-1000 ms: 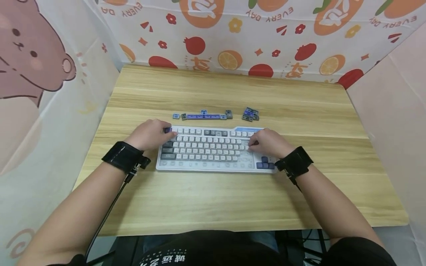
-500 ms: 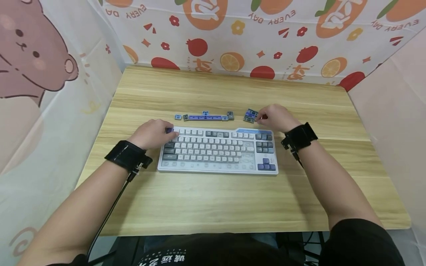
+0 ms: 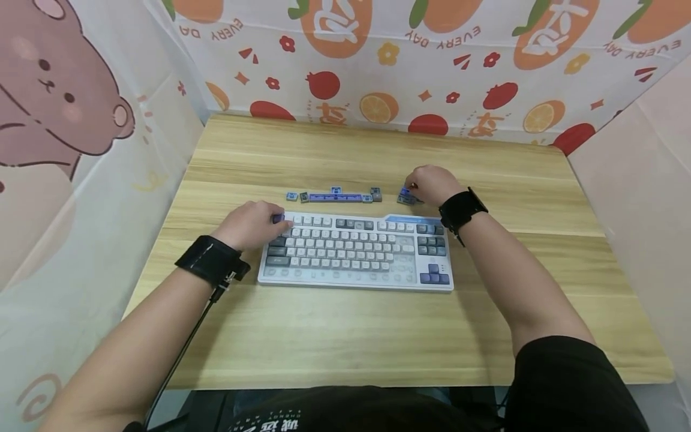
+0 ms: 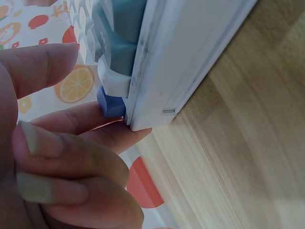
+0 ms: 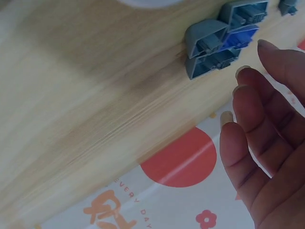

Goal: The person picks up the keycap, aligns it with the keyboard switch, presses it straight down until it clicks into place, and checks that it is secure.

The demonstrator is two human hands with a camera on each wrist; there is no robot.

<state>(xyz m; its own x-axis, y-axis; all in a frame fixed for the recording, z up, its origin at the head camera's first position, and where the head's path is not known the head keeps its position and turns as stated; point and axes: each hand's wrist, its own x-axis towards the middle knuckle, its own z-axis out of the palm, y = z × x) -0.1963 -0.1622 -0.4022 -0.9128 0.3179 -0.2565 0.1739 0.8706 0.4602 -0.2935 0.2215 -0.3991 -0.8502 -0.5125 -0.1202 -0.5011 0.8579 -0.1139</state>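
Note:
A white keyboard (image 3: 345, 281) with white, grey and blue keycaps lies on the wooden table. Its lowest row and a patch at the right of the main block have no caps. My left hand (image 3: 249, 225) holds the keyboard's far left corner, fingers at the back edge beside a blue key (image 4: 110, 102), thumb over the keys. Beyond the keyboard, my right hand (image 3: 434, 185) hovers by a small cluster of loose keycaps (image 5: 209, 43). They lie with hollow undersides up, one blue among grey. Thumb and fingers stand apart, with nothing between them.
A long blue spacebar keycap (image 3: 335, 197) lies behind the keyboard, with several small keycaps around it, such as a light blue one (image 3: 292, 196) at its left. A printed cloth (image 3: 378, 72) hangs behind the table (image 3: 345, 342).
My right hand has left the keyboard's right side, reached the loose keycaps behind it, then shifted slightly left over them. The left hand stays at the corner. The head view tilted slightly.

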